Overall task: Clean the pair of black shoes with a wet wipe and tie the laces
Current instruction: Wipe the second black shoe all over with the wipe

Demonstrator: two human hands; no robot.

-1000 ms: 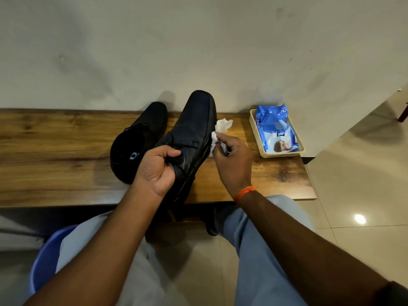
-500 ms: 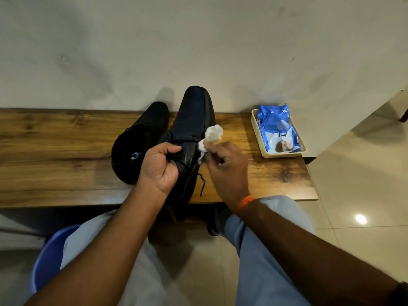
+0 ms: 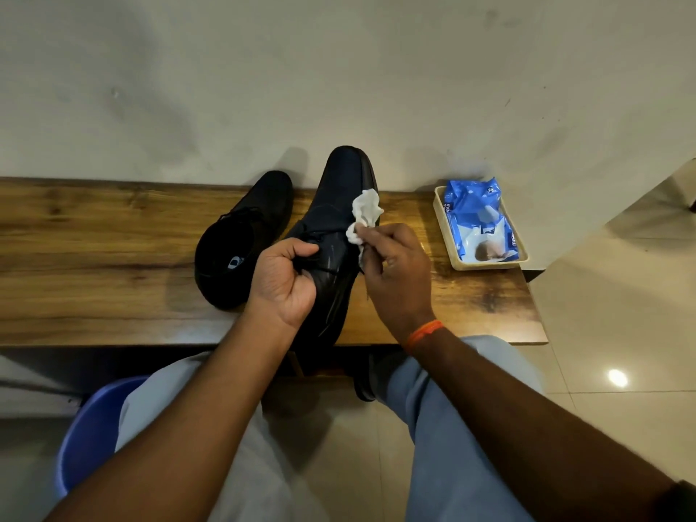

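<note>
Two black shoes are on a wooden bench (image 3: 94,258). The right shoe (image 3: 346,190) is tipped up, toe toward the wall, and my left hand (image 3: 284,280) grips it at the lace area near its opening. My right hand (image 3: 395,269) pinches a crumpled white wet wipe (image 3: 363,216) and holds it against the right side of that shoe's upper. The left shoe (image 3: 241,243) lies flat on the bench beside it, its opening facing me, untouched.
A blue pack of wet wipes (image 3: 480,220) lies in a beige tray (image 3: 444,227) at the bench's right end. A grey wall rises right behind the bench. A blue bucket (image 3: 90,427) stands on the floor at lower left. Tiled floor extends to the right.
My right hand has moved the wipe up along the shoe's right side after dipping toward the laces. The held shoe has turned slightly upright. The left hand keeps its grip.
</note>
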